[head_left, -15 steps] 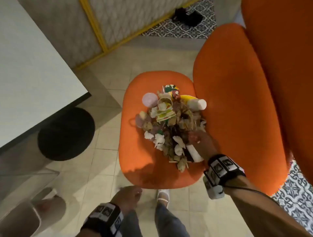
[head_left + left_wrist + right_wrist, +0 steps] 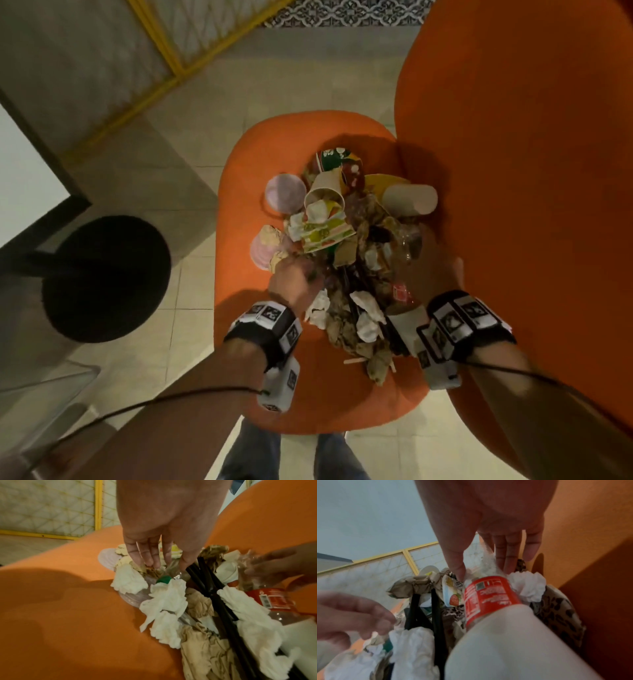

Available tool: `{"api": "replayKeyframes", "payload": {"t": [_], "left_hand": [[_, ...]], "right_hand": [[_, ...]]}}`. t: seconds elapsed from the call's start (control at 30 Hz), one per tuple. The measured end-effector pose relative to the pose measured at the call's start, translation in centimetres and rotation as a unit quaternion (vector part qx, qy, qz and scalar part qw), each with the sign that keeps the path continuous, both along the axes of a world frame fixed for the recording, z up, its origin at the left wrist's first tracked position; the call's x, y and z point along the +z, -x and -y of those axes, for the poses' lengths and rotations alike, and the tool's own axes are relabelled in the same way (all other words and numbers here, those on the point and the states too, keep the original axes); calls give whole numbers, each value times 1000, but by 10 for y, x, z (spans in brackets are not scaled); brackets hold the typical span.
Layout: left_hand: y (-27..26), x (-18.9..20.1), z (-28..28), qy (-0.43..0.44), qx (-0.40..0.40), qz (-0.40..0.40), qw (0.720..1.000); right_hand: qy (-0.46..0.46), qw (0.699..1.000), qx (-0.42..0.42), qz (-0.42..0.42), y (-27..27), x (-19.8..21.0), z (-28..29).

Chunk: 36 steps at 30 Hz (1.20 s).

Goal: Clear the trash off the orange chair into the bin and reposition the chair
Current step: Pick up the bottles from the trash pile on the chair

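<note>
The orange chair's seat holds a heap of trash: paper cups, crumpled napkins, wrappers and black straws. The backrest rises at the right. My left hand reaches into the heap's left side, its nearly straight fingers touching brown paper beside the straws. On the right side, my right hand holds a crushed clear bottle with a red label, thumb on one side and fingers on the other. A white paper cup lies under that wrist.
A white-topped table with a round black base stands to the left of the chair. A yellow-framed panel runs along the far side. Tiled floor surrounds the seat, and my legs stand at its front edge.
My left hand has come up from beside my leg into the heap's left side. My right hand has moved deeper into the right side, onto the bottle. The head view is closer to the chair.
</note>
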State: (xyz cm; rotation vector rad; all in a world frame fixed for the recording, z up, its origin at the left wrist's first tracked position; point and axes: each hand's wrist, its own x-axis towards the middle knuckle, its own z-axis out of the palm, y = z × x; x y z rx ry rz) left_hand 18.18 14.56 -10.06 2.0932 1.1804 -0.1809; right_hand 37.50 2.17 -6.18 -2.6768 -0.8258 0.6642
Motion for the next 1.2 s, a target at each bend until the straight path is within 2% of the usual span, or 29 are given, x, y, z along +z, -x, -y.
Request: {"api": "replayKeyframes", "payload": {"t": [0.07,0.17,0.27,0.37,0.47,0.67,0.8,0.9,0.97,1.07,1.2], "left_hand": [[-9,-12,-1,-21,0,-41,999],[-20,-17,-2,-55,3,-102,993],[-24,-17,-4,-72,-1,-103,992],[-23,-10,-3,-64,39,-17,997],[-18,4,3,-39,45,52,997],[-1,51,13,-13,114,185,976],[12,62,15,-34,129,216,967],[21,72,17,-59,124,247,959],[29,83,18,-59,137,280,948],[50,99,19,-46,190,334,922],[100,118,21,-59,288,398,869]], "right_hand": [[-64,998,-16,18,-1,-2,2],[-192,980,-59,-14,-3,2,0],[-252,965,-69,-29,-5,14,-7],[-268,960,-82,4,0,31,-12],[-309,948,-59,44,8,49,-18],[-338,938,-76,-9,11,60,-15],[-371,925,-75,-36,13,70,-26],[-404,912,-62,-13,17,76,-37],[-399,915,-51,-2,21,81,-45],[-408,911,-53,-38,38,90,-63],[-423,901,50,-83,87,100,-93]]}}
